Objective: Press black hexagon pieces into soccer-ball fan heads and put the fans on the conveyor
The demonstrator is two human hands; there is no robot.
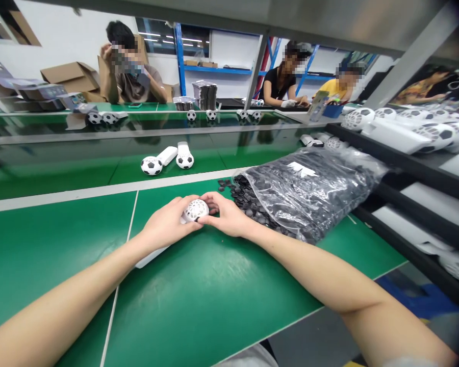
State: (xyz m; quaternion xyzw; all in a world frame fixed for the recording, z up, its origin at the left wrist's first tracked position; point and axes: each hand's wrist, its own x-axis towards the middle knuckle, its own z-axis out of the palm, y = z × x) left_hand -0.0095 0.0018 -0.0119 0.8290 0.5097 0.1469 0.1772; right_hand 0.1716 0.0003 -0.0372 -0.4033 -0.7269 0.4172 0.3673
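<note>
Between my hands is a white football-shaped housing with an openwork grille and a long white handle. My left hand is closed around its left side, and the handle shows below my wrist. My right hand is closed at the right edge of the ball, with thumb and fingers curled against it. A dark patch shows at the ball's lower edge by my right thumb; whether it is a separate piece I cannot tell. Just right of my right hand, small black pieces spill from a clear plastic bag.
Two football-patterned devices lie on the green belt beyond the table edge. At right stands a black rack with several more white housings. Co-workers sit across the line. A metal beam slants overhead.
</note>
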